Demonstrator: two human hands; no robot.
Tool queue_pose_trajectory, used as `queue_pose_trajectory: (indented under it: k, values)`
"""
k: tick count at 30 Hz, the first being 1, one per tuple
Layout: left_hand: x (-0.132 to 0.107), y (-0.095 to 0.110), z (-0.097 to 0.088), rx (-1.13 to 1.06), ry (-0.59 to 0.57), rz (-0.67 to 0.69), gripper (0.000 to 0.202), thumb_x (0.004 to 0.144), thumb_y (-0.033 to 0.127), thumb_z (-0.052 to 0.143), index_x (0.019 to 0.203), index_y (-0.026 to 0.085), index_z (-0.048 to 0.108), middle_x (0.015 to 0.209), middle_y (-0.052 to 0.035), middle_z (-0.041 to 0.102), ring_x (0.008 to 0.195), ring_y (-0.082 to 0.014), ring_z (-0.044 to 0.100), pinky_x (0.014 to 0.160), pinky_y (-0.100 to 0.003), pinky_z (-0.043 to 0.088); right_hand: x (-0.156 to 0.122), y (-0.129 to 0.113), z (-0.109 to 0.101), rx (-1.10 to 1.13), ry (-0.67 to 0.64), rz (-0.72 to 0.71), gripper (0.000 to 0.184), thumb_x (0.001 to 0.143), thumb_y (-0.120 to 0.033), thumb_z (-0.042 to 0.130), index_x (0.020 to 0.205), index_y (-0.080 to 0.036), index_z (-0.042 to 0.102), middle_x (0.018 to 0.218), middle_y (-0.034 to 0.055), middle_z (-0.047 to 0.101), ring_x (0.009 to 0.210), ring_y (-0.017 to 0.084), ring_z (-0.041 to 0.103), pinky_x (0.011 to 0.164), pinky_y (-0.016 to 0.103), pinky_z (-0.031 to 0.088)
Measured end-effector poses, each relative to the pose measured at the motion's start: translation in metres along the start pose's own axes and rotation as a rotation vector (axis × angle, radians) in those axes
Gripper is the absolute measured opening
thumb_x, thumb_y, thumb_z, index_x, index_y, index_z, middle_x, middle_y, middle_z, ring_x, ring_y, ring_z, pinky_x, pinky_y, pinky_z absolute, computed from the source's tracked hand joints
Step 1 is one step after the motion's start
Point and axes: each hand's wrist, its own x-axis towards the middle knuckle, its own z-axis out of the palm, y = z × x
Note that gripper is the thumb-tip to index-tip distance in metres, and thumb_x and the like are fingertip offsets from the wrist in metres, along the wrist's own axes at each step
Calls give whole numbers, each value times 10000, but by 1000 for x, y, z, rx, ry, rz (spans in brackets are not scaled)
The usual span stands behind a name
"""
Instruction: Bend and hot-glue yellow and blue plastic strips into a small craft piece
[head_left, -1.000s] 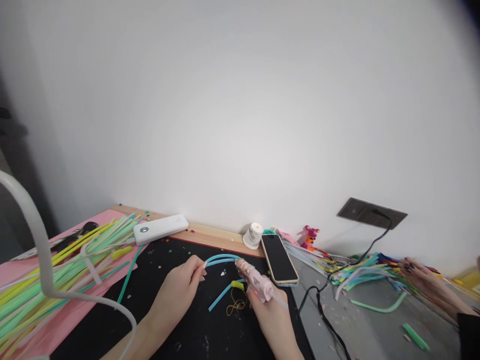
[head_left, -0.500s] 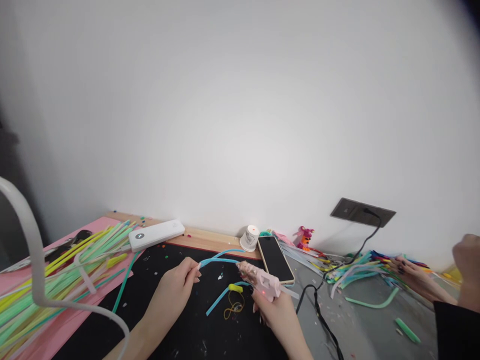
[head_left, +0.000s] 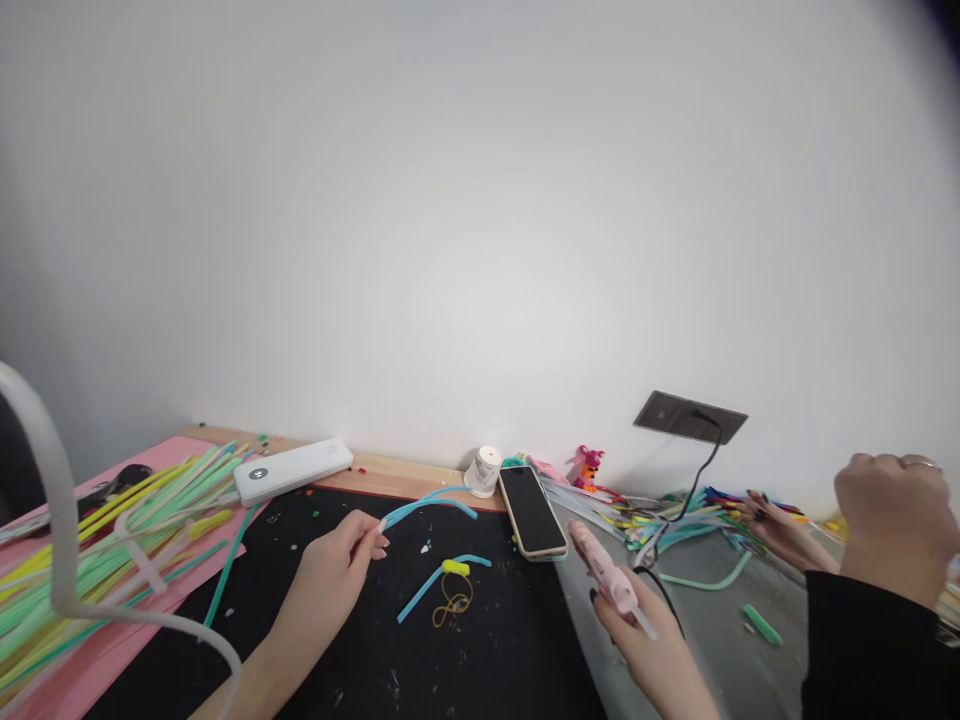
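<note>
Between the fingertips of my left hand [head_left: 341, 565] are pinched blue pipe cleaners [head_left: 431, 502], their loose ends fanning out to the right over the black mat [head_left: 360, 650]. My right hand [head_left: 645, 635] is wrapped round a pink hot glue gun [head_left: 604, 570]; a clear glue stick pokes out of its back, and its nozzle points away from me over the grey table, right of the mat. Below the held strands lies another blue pipe cleaner [head_left: 420, 595], with a yellow piece [head_left: 455, 567] and a thin yellow-brown loop [head_left: 453, 607] beside it.
A phone [head_left: 531, 510], a white paper cup [head_left: 484, 470] and a white power bank [head_left: 292, 470] stand near the wall. Coloured pipe cleaners [head_left: 169, 540] cover pink paper at left. Another person's hands [head_left: 892, 510] are at right. A black cord runs to the wall socket [head_left: 690, 415].
My right hand has carried the glue gun away to the right, off the blue pipe cleaners. My left hand keeps its pinch. The view has shifted slightly.
</note>
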Motion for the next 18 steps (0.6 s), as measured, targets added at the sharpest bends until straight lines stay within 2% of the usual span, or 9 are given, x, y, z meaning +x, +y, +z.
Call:
queue_pose_trajectory:
  k: [1, 4, 9, 14, 16, 18]
  values:
    - [0, 0, 1, -28, -2, -9, 185, 849, 338, 388, 763, 218, 499, 758, -21, 686, 722, -206, 679, 686, -310, 498, 0, 9, -5, -79, -46, 35, 259, 684, -307, 521, 862, -184, 663, 718, 46, 700, 673, 225, 649, 581, 257, 487]
    - [0, 1, 3, -132, -17, -46, 204, 837, 368, 411, 745, 212, 505, 736, -18, 687, 702, -197, 683, 685, -310, 516, 1, 38, -10, -290, -60, 111, 304, 672, -217, 492, 940, -199, 633, 884, 80, 706, 803, 239, 657, 643, 258, 481]
    - [1, 6, 6, -278, -78, -113, 245, 799, 415, 453, 725, 192, 521, 715, -38, 695, 672, -198, 686, 647, -302, 528, 12, 68, -3, -583, -112, 162, 310, 725, -136, 443, 983, -151, 615, 966, 152, 670, 876, 247, 645, 699, 284, 460]
    - [1, 10, 8, -341, -155, -135, 266, 786, 428, 463, 700, 182, 512, 696, -46, 694, 648, -201, 682, 626, -307, 517, 24, 69, 1, -786, -166, 175, 337, 719, -101, 477, 1032, -93, 602, 959, 182, 657, 909, 283, 635, 735, 315, 455]
    - [0, 10, 9, -356, -182, -131, 261, 789, 421, 464, 701, 180, 513, 690, -43, 692, 640, -200, 679, 622, -307, 512, 26, 61, 2, -807, -170, 153, 344, 682, -102, 525, 1012, -72, 618, 935, 198, 659, 893, 310, 633, 753, 343, 458]
    - [-1, 9, 10, -364, -215, -123, 258, 794, 415, 463, 704, 179, 515, 691, -41, 691, 637, -197, 678, 617, -302, 506, 25, 47, 4, -736, -117, 101, 361, 669, -128, 557, 1023, -91, 619, 958, 196, 656, 897, 319, 626, 776, 368, 462]
